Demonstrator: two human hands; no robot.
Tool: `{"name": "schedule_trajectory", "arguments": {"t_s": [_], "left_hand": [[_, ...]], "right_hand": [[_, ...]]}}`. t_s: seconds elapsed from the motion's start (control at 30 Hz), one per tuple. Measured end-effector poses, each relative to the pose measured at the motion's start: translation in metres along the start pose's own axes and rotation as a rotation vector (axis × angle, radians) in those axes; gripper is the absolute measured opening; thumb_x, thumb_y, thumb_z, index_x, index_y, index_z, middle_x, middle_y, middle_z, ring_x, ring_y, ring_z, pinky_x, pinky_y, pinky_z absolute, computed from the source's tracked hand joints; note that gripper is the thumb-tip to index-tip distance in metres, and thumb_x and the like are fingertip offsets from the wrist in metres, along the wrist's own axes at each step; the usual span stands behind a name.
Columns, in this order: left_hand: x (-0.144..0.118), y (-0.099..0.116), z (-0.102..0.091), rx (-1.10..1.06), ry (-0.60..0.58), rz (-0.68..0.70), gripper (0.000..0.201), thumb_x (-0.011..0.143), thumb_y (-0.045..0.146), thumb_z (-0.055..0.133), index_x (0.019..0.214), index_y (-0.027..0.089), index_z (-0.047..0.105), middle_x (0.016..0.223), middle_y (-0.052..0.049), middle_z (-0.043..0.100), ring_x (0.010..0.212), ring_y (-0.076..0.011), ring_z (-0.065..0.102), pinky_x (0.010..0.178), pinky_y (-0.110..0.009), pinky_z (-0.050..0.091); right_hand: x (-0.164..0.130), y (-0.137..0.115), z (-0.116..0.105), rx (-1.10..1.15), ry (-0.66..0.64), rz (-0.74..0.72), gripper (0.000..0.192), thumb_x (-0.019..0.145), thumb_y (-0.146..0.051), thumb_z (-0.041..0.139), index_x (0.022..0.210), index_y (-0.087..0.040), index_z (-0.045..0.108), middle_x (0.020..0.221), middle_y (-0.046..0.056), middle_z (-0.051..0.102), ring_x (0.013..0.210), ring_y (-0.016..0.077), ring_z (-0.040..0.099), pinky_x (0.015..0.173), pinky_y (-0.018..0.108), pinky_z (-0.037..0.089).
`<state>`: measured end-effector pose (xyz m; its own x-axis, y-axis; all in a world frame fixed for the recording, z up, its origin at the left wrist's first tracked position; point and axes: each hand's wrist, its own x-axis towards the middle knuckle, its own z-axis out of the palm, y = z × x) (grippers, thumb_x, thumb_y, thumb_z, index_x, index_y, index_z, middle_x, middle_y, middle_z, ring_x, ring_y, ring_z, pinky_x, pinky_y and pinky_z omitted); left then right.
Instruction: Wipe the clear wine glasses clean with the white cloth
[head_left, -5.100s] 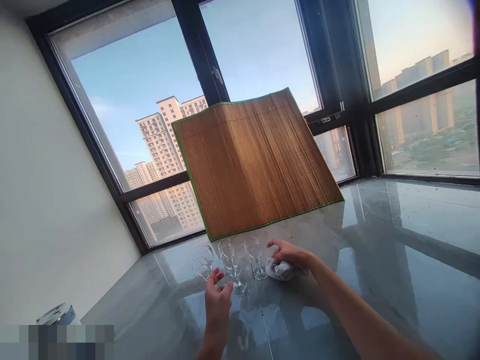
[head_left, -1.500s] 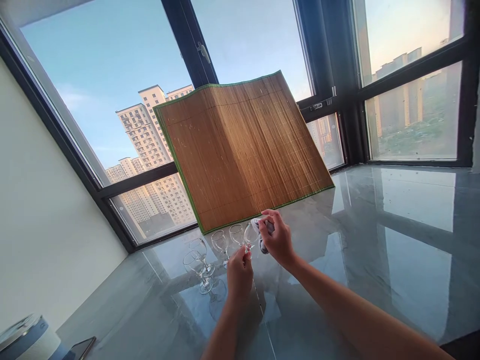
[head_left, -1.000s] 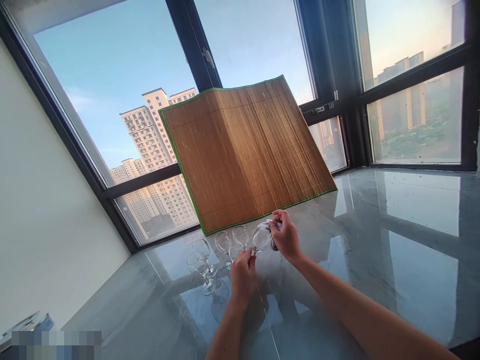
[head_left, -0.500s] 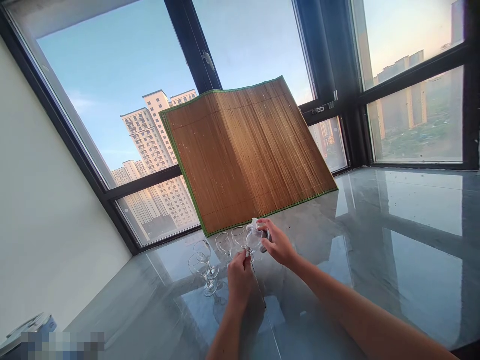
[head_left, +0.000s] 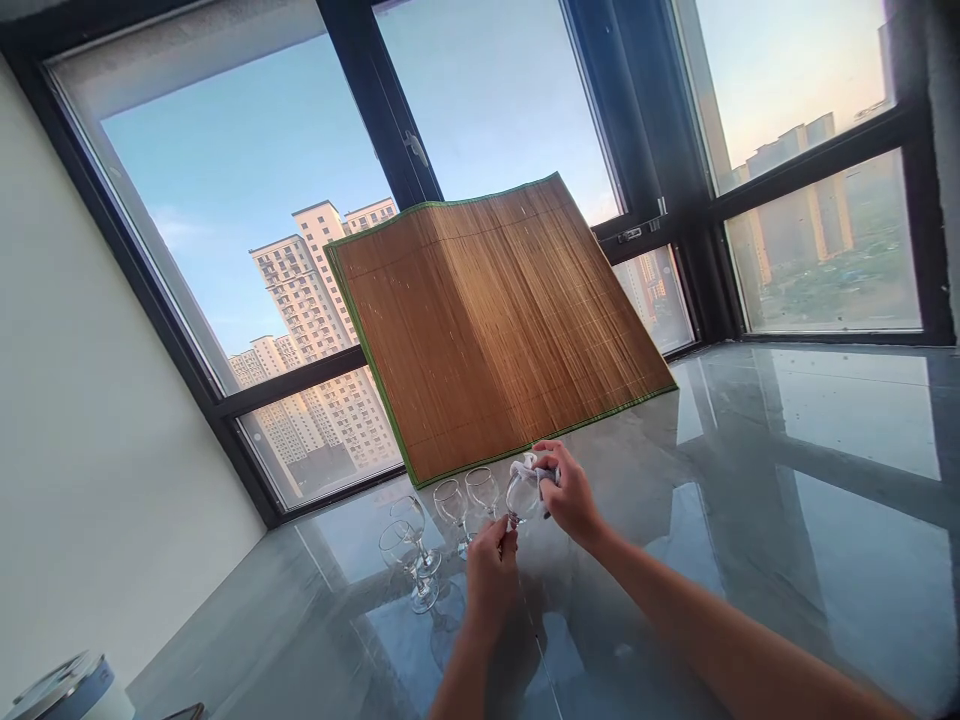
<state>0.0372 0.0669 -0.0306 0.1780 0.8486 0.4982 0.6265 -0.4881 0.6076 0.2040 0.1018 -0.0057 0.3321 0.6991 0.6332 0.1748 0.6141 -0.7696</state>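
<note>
Wine glass, lower ctr of frame: prob. light, fragile, slick; best held by stem. L hand pinches it thereabouts w/ fingers; R hand has fingers closed on white cloth vs bowl. Four other glasses crowd just left on surface; mat blocks behind, mid-frame.

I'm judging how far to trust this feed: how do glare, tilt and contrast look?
Head view: window reflections lay bright patches over the glossy counter; head view: the clear glasses show mostly as thin outlines; head view: the black window frame leans, so the picture looks tilted.
</note>
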Motion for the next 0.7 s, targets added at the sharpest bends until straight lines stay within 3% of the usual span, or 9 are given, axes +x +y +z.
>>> {"name": "schedule_trajectory", "arguments": {"t_s": [0.1, 0.23, 0.33, 0.53, 0.7], "left_hand": [[-0.001, 0.003, 0.0, -0.009, -0.01, 0.01, 0.026, 0.091, 0.025, 0.043, 0.081, 0.017, 0.066, 0.072, -0.003, 0.061, 0.067, -0.0166, 0.053, 0.064, -0.028, 0.033], [-0.002, 0.008, 0.0, -0.009, -0.033, 0.051, 0.024, 0.089, 0.021, 0.044, 0.08, 0.018, 0.067, 0.071, -0.003, 0.06, 0.067, -0.0167, 0.053, 0.064, -0.028, 0.033], [-0.003, 0.009, 0.001, 0.001, -0.046, 0.079, 0.024, 0.087, 0.019, 0.046, 0.081, 0.018, 0.069, 0.074, -0.004, 0.062, 0.069, -0.0177, 0.054, 0.066, -0.028, 0.035], [-0.004, 0.005, 0.003, 0.031, -0.027, 0.035, 0.026, 0.089, 0.022, 0.045, 0.091, 0.019, 0.07, 0.084, -0.006, 0.068, 0.077, -0.0199, 0.058, 0.07, -0.029, 0.036], [-0.004, -0.001, 0.003, 0.073, 0.008, 0.006, 0.028, 0.091, 0.024, 0.043, 0.088, 0.019, 0.07, 0.081, -0.006, 0.067, 0.075, -0.0199, 0.057, 0.068, -0.029, 0.034]], "right_hand": [[0.006, -0.002, -0.004, 0.145, 0.066, 0.136, 0.042, 0.064, -0.016, 0.047, 0.106, -0.021, 0.054, 0.069, -0.003, 0.06, 0.049, 0.013, 0.047, 0.049, 0.024, 0.037], [0.015, 0.002, -0.007, 0.217, 0.26, 0.216, 0.049, 0.067, -0.022, 0.054, 0.116, -0.02, 0.046, 0.084, 0.0, 0.063, 0.059, 0.0142, 0.055, 0.054, 0.025, 0.044], [0.017, 0.007, -0.005, 0.149, 0.305, 0.192, 0.059, 0.068, -0.025, 0.058, 0.124, -0.021, 0.04, 0.099, 0.003, 0.062, 0.063, 0.0142, 0.058, 0.058, 0.026, 0.047], [0.009, 0.005, -0.001, 0.0, 0.109, 0.053, 0.052, 0.074, -0.021, 0.053, 0.125, -0.021, 0.044, 0.077, -0.002, 0.063, 0.059, 0.016, 0.056, 0.061, 0.028, 0.044], [0.006, 0.004, -0.003, -0.024, -0.023, 0.063, 0.039, 0.083, -0.025, 0.048, 0.121, -0.021, 0.051, 0.07, -0.003, 0.061, 0.06, 0.017, 0.056, 0.06, 0.027, 0.04]]}}
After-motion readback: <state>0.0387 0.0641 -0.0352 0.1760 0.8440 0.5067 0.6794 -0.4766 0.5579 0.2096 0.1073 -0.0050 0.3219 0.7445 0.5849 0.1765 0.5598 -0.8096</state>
